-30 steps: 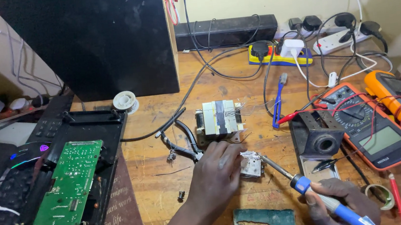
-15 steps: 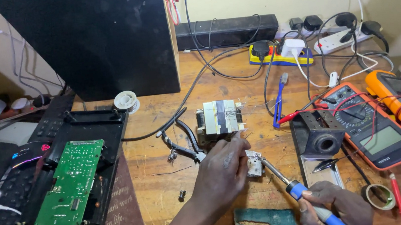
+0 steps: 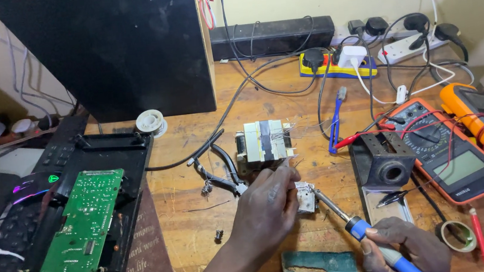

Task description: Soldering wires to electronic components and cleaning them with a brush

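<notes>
My left hand point(image 3: 266, 206) pinches a thin strand of solder wire and rests against a small pale metal part point(image 3: 306, 199) on the wooden bench point(image 3: 183, 148). My right hand point(image 3: 408, 250) grips the blue handle of a soldering iron point(image 3: 359, 228), whose tip touches that small part. Just behind my left hand sits a boxy transformer point(image 3: 263, 142) with fine bare leads. Black-handled pliers point(image 3: 217, 170) lie to its left.
A green circuit board point(image 3: 83, 221) lies in a black casing at left. A black iron stand point(image 3: 384, 166), an orange multimeter point(image 3: 451, 156) and a yellow meter point(image 3: 480, 120) sit right. A solder spool point(image 3: 150, 121), power strips point(image 3: 336, 63) and a teal sponge point(image 3: 319, 269) are nearby.
The view has shifted slightly; my left hand has crept a little rightward over the small part, and the soldering iron stays pressed to it.
</notes>
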